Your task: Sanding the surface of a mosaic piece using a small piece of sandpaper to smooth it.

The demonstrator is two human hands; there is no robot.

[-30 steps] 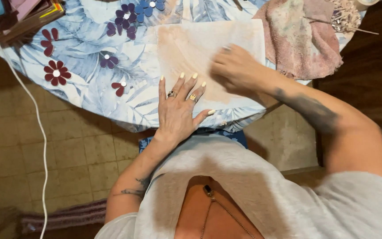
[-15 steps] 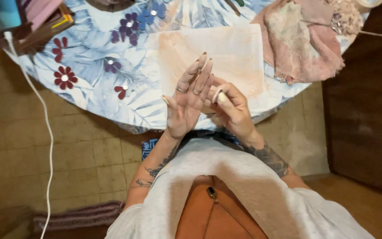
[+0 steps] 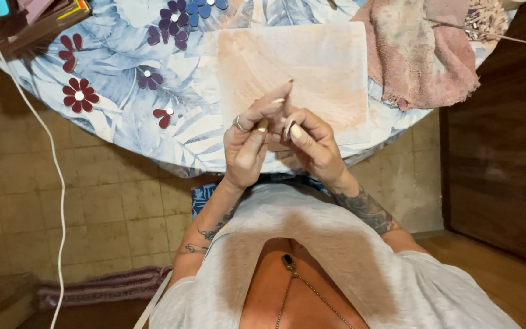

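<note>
The tiled floor point(image 3: 92, 213) takes up the whole lower left, and a white cable point(image 3: 50, 158) hangs down across it from the table's far corner. The round table point(image 3: 123, 122) sits ahead of me under a blue leaf-print cloth with dark red and purple flowers; its curved edge runs just beyond my wrists, so my hands hang over open floor and my lap, not over the top itself. To my right a dark wooden panel point(image 3: 500, 152) closes that side. On the table, a pale peach-stained sheet point(image 3: 312, 67) lies flat in the middle, with free cloth all round it on the left. A pink stained rag point(image 3: 421, 55) lies just beside the sheet's right edge, a thin stick point(image 3: 488, 33) resting across it.

My left hand point(image 3: 248, 140) and right hand point(image 3: 315, 143) meet in the air just short of the sheet's near edge. The left has its fingers stretched upward, a ring on one, nothing clasped. The right grip is curled shut around something small and pale against the left fingertips; I cannot tell what it is.
</note>
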